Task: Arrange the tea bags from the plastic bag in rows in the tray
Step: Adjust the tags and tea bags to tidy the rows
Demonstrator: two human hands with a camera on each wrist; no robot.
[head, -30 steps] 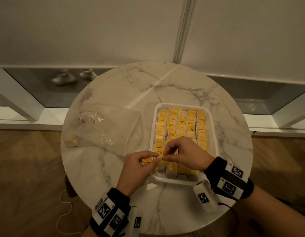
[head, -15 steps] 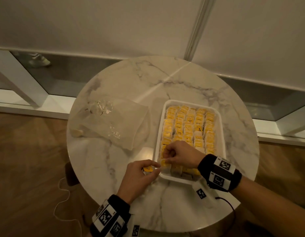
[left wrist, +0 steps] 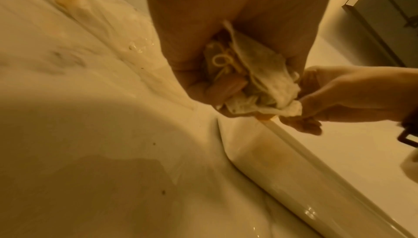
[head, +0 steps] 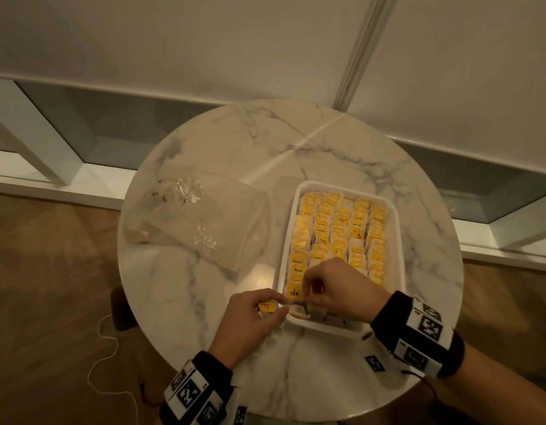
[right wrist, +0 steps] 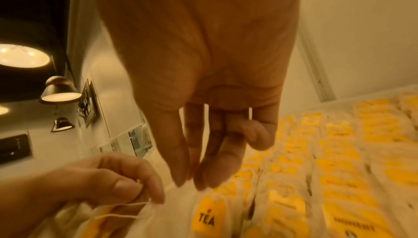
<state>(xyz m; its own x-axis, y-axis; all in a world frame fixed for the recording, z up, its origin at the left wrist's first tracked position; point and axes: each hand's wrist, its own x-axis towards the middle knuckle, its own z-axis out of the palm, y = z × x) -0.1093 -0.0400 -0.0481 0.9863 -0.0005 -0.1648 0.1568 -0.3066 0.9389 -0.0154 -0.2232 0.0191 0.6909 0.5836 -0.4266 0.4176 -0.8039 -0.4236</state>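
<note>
Left hand (head: 253, 317) grips a bunch of tea bags (left wrist: 255, 80) at the tray's (head: 398, 228) near-left corner | right hand (head: 339, 286) pinches one bag's edge there | plastic bag (head: 204, 219) lies at the table's left edge.

- The head view looks steeply down from above onto the table (head: 204, 302), with the wall at the far side.
- The left wrist view sits low and close by the tray (left wrist: 282, 161) near left corner, facing along the left hand (left wrist: 226, 36).
- The right wrist view hangs close over the tray (right wrist: 382, 98), facing far along the right hand (right wrist: 203, 63).
- All three share both hands and the tray's near end.
</note>
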